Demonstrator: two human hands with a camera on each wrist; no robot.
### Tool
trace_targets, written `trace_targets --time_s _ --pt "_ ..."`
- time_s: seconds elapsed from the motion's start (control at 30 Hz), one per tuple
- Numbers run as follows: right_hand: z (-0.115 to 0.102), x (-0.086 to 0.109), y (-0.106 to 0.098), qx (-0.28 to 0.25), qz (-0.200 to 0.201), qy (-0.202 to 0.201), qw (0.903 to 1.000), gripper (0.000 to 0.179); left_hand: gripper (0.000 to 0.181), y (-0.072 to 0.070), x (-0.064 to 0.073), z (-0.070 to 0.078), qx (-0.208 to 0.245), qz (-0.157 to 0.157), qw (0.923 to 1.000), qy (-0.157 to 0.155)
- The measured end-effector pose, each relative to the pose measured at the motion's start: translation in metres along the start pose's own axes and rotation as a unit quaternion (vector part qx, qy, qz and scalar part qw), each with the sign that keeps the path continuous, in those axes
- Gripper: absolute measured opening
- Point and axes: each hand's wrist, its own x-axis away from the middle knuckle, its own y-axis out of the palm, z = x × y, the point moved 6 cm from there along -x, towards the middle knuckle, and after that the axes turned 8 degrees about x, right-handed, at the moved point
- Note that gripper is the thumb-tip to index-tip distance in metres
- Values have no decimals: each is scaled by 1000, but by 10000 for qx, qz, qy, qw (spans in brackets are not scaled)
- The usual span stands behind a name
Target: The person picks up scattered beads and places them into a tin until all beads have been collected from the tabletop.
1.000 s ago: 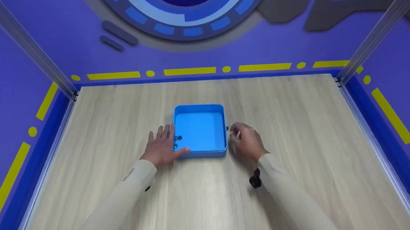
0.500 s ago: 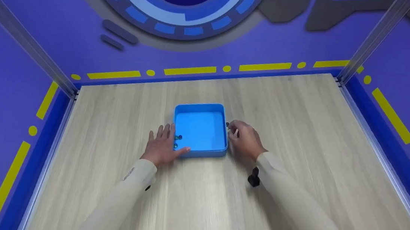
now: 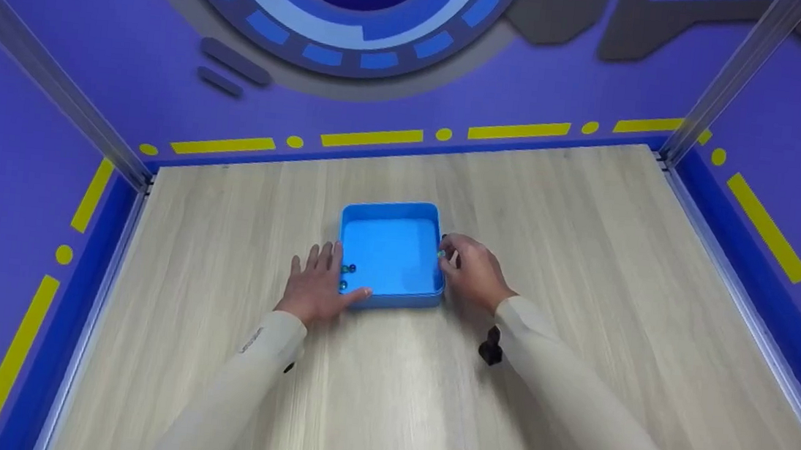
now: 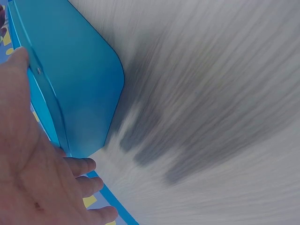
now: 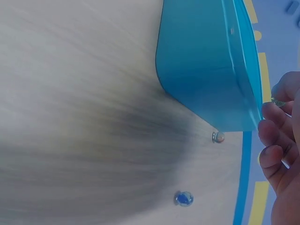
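Note:
My left hand (image 3: 313, 289) rests against the near left corner of a blue square box (image 3: 398, 300), its fingers straight and spread. In the left wrist view the thumb (image 4: 19, 55) lies on the box rim. Inside the box, by that corner, sit a green marble (image 3: 343, 285) and a dark marble (image 3: 352, 268) with another beside it. At the right rim, my right hand (image 3: 476, 267) pinches a pale greenish marble (image 5: 277, 101) between thumb and finger. A small dark spot shows at its fingertips, too hidden to name.
In the right wrist view, a clear marble (image 5: 218, 137) and a blue-centred marble (image 5: 184, 198) lie on the wooden table (image 5: 84, 93) outside the box. Purple panels (image 3: 412, 101) with yellow marks enclose the back and sides.
My right hand has shifted left and slightly away from me, from beside the box to its right rim, carrying the greenish marble. The left hand and the box stay put.

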Motion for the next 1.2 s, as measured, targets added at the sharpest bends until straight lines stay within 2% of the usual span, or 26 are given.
trace_targets --time_s 0.3,0.63,0.97,1.2 --pt "-8 -1 4 14 -1 -135 9999 13 108 0 -1 0 -69 78 9999 127" --pt "-16 -1 11 -18 -46 -217 9998 17 109 1 -1 -1 -46 -35 10000 33" --pt "-35 5 31 -37 -68 -432 9990 15 109 2 -2 -2 -51 -25 10000 -13" --pt "-43 4 35 79 6 -809 9967 11 109 1 -2 0 -163 19 9999 -34"
